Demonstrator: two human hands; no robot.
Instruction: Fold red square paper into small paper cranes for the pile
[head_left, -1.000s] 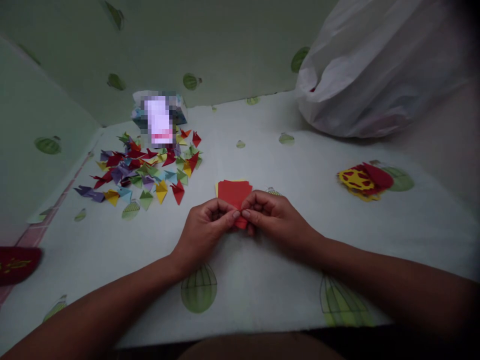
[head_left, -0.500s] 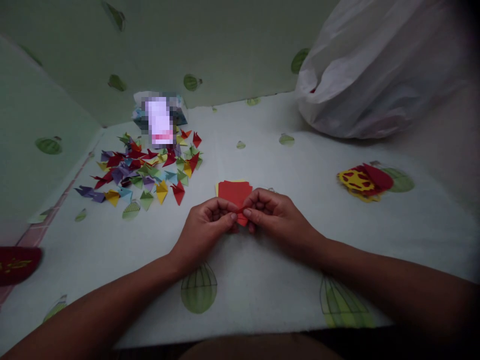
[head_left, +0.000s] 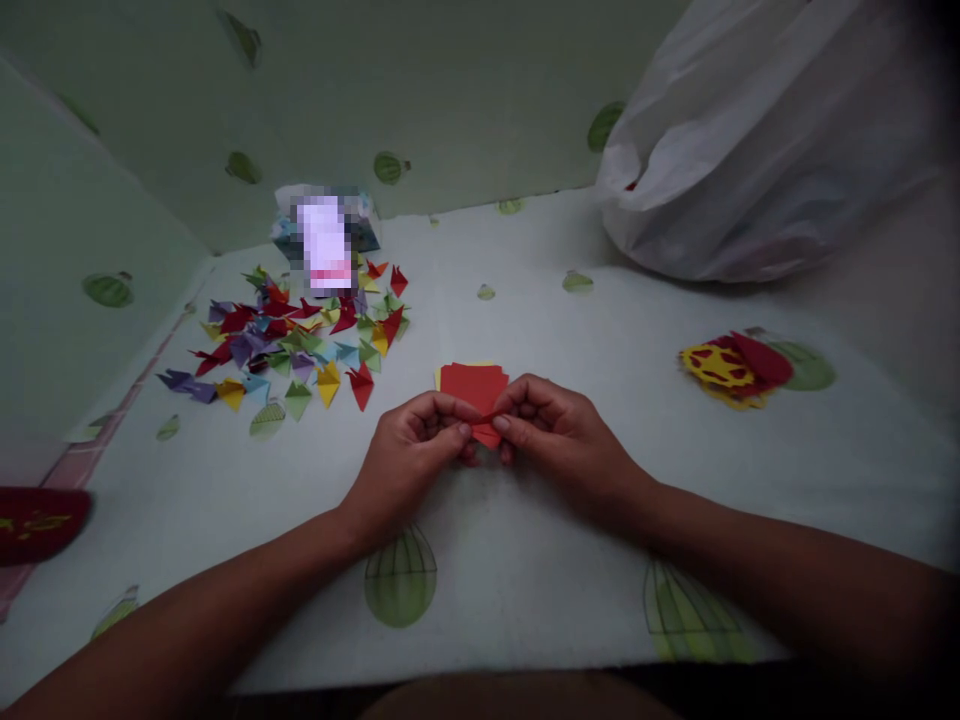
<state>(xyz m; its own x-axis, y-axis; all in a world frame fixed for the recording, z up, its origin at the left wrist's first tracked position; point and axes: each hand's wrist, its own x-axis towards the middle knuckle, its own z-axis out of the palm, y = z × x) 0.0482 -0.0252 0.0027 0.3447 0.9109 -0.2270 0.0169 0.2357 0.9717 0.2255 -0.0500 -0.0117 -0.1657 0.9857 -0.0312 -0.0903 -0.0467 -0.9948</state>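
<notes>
Between my two hands is a small folded piece of red-orange paper (head_left: 487, 433), pinched from both sides. My left hand (head_left: 424, 437) grips its left end between thumb and index finger. On the right end, my right hand (head_left: 551, 430) is closed in the same kind of pinch. Fingers cover much of the fold, so its exact shape is hard to make out. Just behind, a stack of square paper sheets (head_left: 472, 381), red-orange on top with a yellow edge showing, lies on the table.
Many folded paper cranes (head_left: 300, 345) in several colours spread over the back left. Behind them a blurred lit screen (head_left: 325, 240) leans on a tissue box (head_left: 365, 225). A white plastic bag (head_left: 720, 180) stands back right, near yellow and red cut-outs (head_left: 724, 368). A dark red item (head_left: 45, 522) lies left.
The view has shifted slightly, moving the surroundings a little to the right. Both hands keep their pinch on the red-orange paper, and the right fingers have moved slightly rightward.
</notes>
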